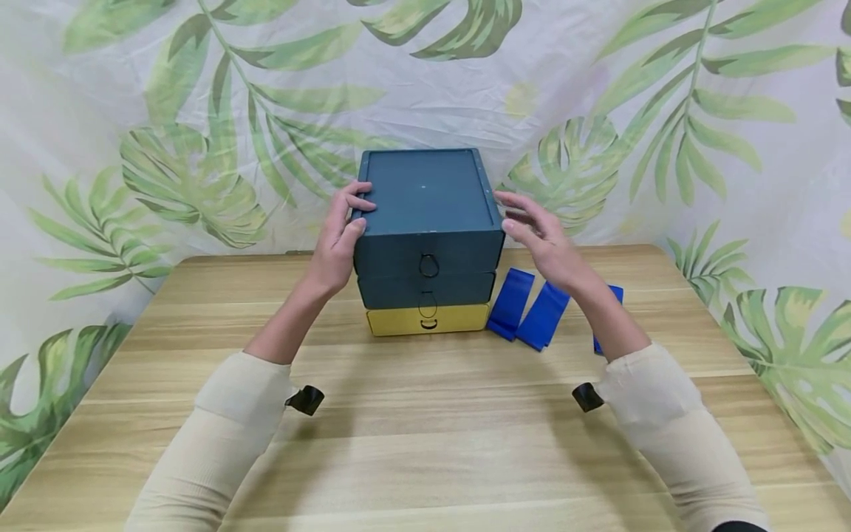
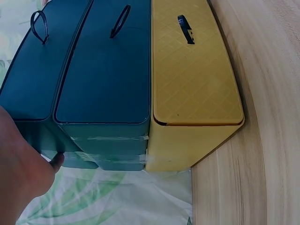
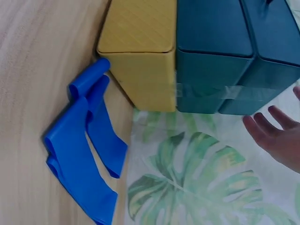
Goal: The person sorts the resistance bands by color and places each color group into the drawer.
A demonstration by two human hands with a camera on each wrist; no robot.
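A stack of three drawer boxes stands at the table's far side: a dark teal box [image 1: 425, 192] on top, another teal box [image 1: 392, 291] under it, and a yellow box [image 1: 392, 321] at the bottom. Each front carries a small black loop pull. Against the upper left side of the top box rests my left hand [image 1: 337, 244], fingers over its upper edge and thumb near the front corner. My right hand [image 1: 541, 240] is beside the upper right side, fingers loosely extended; in the right wrist view a gap shows between the right fingers [image 3: 255, 131] and the box.
Folded blue strips [image 1: 510, 303] lie on the wooden table [image 1: 425, 443] right of the stack; another blue piece [image 1: 618, 294] is partly hidden behind my right forearm. Clear tape [image 3: 201, 91] runs along the boxes' side. A leaf-print cloth [image 1: 319, 103] hangs behind.
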